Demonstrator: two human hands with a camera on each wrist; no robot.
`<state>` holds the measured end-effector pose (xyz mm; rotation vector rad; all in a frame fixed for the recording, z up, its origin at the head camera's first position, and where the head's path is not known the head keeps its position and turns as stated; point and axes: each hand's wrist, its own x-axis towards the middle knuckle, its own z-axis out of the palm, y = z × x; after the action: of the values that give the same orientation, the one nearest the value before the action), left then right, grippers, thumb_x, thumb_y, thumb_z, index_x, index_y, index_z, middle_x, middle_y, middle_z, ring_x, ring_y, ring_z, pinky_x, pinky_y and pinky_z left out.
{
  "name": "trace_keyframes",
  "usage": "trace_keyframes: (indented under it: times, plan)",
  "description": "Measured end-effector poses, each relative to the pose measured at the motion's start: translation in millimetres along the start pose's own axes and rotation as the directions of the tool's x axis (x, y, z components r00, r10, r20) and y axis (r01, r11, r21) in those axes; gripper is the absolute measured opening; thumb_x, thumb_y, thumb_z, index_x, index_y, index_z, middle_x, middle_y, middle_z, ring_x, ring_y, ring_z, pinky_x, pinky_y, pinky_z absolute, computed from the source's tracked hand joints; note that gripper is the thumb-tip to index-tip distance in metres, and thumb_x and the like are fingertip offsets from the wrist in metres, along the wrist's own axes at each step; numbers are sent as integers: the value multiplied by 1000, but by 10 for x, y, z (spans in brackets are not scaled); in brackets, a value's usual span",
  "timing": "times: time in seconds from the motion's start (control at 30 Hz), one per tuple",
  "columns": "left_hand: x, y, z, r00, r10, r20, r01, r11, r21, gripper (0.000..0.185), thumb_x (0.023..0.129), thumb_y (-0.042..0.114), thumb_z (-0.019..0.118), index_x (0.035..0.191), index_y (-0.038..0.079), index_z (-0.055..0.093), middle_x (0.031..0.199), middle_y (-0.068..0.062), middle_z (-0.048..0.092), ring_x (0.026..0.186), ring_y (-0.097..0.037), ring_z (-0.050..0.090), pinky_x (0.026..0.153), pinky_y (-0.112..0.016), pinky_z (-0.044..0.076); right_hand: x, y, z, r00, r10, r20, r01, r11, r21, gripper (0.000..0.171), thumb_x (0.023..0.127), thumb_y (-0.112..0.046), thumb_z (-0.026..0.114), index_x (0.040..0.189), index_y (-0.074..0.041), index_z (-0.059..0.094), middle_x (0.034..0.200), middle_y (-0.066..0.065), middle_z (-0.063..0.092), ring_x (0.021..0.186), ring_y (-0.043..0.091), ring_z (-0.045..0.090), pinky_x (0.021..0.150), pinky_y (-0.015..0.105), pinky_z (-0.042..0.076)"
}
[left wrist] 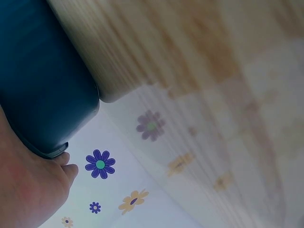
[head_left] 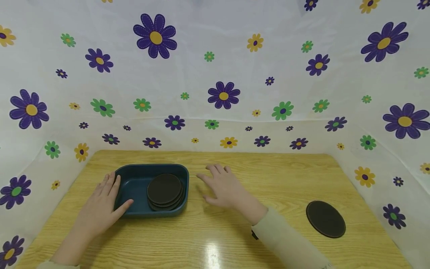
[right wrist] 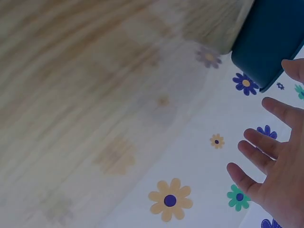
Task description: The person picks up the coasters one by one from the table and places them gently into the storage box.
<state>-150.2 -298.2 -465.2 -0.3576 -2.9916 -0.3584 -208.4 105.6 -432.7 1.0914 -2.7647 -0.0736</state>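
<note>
From my feed the left hand (head_left: 100,209) is resting flat against the left side of the dark blue tray (head_left: 132,186), fingers straight along its rim and thumb along the near wall, so it's touching it, not pinching anything. Inside the tray, on the right half, there's a stack of dark round coasters (head_left: 165,191). The right hand (head_left: 223,188) hovers over the wooden table (head_left: 215,231) just to the right of the tray, fingers spread and holding nothing. One more lone coaster (head_left: 325,218) lies flat on the table well off to the right, apart from both hands.
</note>
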Motion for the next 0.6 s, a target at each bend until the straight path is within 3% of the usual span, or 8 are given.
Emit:
trace_keyframes:
  times: [0.17,0.6]
  plan:
    - [4,-2,-1,1000,1,4,-1,1000,12,100,104,59,58,166,-9,18,173,-35,14,163,-52,12,132,-67,17,-130,52,29,1000,12,-1,-12,1000,-22,65,99,-52,67,156,-25,52,153,13,53,139,33,53,110,56,51]
    - [-1,-13,15,1000,3,1,-3,1000,5,99,104,58,58,166,-9,19,173,-35,13,163,-51,10,133,-65,13,-544,265,65,996,95,-3,-95,995,30,66,96,-49,72,153,-20,55,150,18,55,137,38,54,106,60,52]
